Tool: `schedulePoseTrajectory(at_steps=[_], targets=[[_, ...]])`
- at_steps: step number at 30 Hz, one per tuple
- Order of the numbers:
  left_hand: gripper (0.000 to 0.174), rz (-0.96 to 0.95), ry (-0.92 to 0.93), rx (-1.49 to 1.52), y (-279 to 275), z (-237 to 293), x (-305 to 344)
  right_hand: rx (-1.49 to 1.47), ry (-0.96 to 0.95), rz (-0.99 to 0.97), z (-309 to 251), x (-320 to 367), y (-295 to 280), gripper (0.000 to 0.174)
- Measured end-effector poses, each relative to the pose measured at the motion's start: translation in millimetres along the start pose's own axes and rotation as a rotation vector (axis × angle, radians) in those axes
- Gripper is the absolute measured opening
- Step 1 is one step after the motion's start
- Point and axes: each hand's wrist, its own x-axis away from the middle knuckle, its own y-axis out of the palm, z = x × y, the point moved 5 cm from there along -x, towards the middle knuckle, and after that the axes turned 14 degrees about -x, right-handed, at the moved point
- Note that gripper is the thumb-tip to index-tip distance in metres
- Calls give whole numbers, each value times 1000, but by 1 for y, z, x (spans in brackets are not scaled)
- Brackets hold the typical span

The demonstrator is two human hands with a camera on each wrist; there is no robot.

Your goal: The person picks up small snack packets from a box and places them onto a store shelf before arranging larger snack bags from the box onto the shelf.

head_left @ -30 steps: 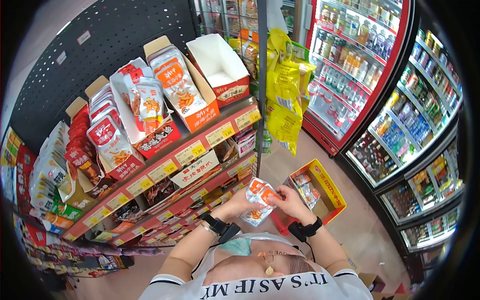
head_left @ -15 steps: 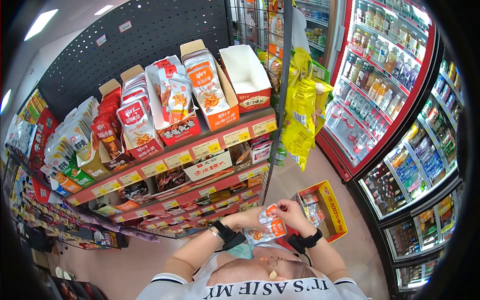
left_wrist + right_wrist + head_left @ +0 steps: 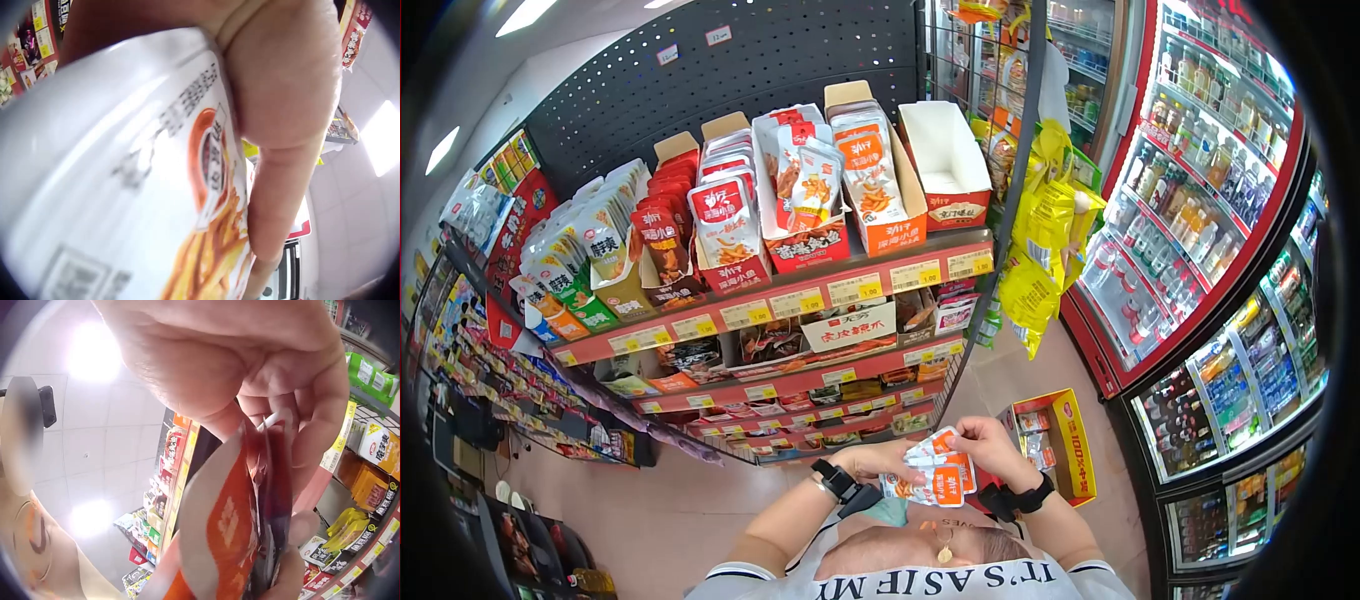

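In front of the chest, my left hand (image 3: 878,461) grips a few white and orange snack packets (image 3: 941,486), their fried-snack pictures facing up. My right hand (image 3: 990,446) pinches the upper edge of a packet from the same bunch. Seen from the left wrist, a packet's printed side (image 3: 144,181) fills much of the view, with the left thumb (image 3: 284,162) along its edge. The right wrist view has two packets (image 3: 228,519) side by side, their top ends between the right thumb and fingers (image 3: 315,419).
Boxes of upright snack packets (image 3: 725,225) line the shelf ahead, beside a white-lined open box (image 3: 948,150). A yellow and red carton (image 3: 1076,450) holding packets is on the floor at right. Yellow bags (image 3: 1040,240) hang at the rack's end; drinks fridges (image 3: 1190,170) stand at right.
The head view has turned left, so shelf and fridges appear further right. Both hands keep the packets, which have spread and shifted between the fingers.
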Motion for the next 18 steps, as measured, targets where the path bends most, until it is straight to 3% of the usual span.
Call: schedulePoseTrajectory(at_steps=[5, 10, 12, 18], targets=[[55, 69, -6, -29, -6, 5, 17, 188, -176, 74, -25, 3, 15, 14], [58, 104, 4, 47, -17, 1, 32, 175, -289, 185, -53, 7, 32, 14], [55, 136, 91, 43, -24, -3, 33, 143, -342, 245, -62, 6, 34, 14], [47, 87, -27, 44, -41, -7, 40, 28, -796, 415, -118, 2, 15, 10]])
